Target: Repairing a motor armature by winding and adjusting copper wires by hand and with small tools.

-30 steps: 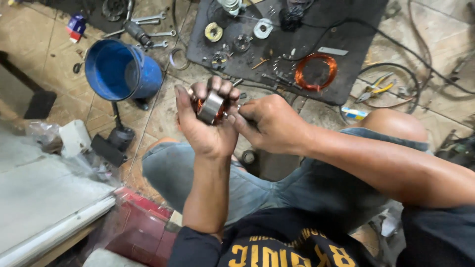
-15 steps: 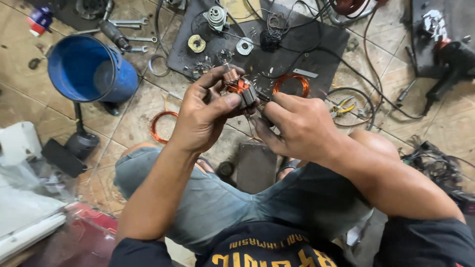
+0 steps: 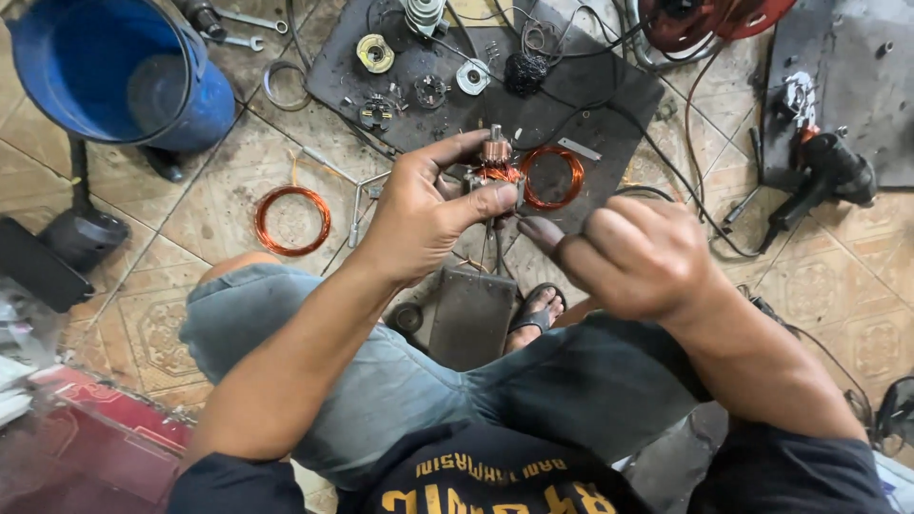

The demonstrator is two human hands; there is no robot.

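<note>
Motor armature [image 3: 495, 167], a small rotor wound with copper wire and ending in a ridged copper collar, sits in the left hand [image 3: 419, 214], which is closed around it, thumb across the front and fingers curled behind, held up over the dark mat [image 3: 590, 105] on the tiled floor. It looks compact and fairly heavy for its size, stiff in the steel core but delicate in the thin windings, so the core and the shaft ends seem the safer places to grip, not the wire. The right hand [image 3: 638, 252] is just beside the armature, loosely curled with thumb and forefinger pinched together; whether it holds a wire end or a small tool I cannot tell. Beyond the armature, a copper wire coil [image 3: 550, 178] lies on the mat, with small round motor parts [image 3: 375, 53] farther back. A second copper coil [image 3: 292, 220] lies on the tiles left of the armature, a blue bucket [image 3: 114, 71] stands well away on that side, and a black power tool [image 3: 821, 176] with its cable lies far to the right. Loose black cables cross the mat near the armature and could snag.
</note>
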